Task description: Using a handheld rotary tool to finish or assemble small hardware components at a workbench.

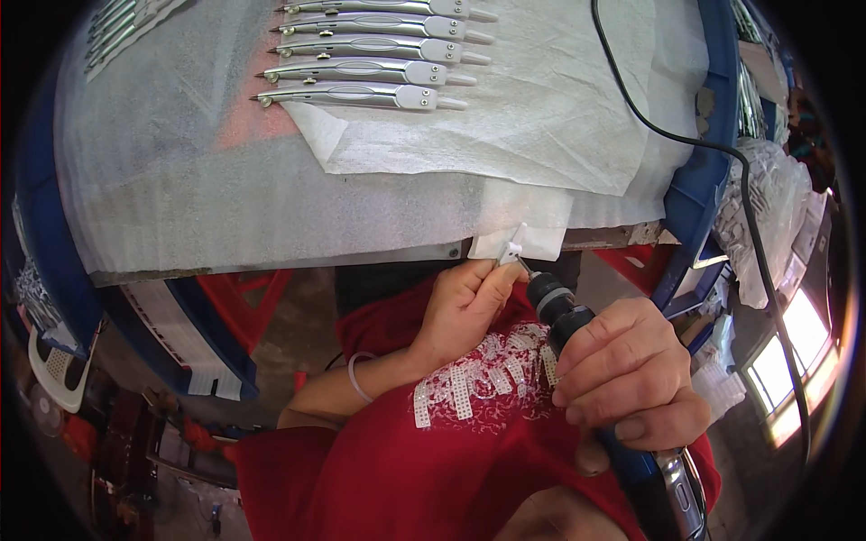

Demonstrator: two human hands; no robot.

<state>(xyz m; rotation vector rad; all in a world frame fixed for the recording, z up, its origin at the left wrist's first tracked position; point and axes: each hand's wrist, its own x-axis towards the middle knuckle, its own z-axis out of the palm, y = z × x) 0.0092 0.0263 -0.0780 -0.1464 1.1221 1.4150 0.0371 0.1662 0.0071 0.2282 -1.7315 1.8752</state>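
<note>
My left hand (462, 307) pinches a small white plastic part (511, 248) just below the table's front edge. My right hand (627, 379) grips a blue and black rotary hand tool (577, 325), whose thin tip touches the white part. The tool's black cord (686, 140) runs up across the table and off to the right. Several silver pen-shaped metal pieces with white ends (361, 68) lie in a neat row on white foam sheet (505, 117) at the top of the table.
The table (180, 198) is covered with white foam wrap and has blue bins at its left and right sides (699, 180). Clear plastic bags (771, 207) pile up at the right. Red stools (239, 298) stand under the table. My red garment fills the lower middle.
</note>
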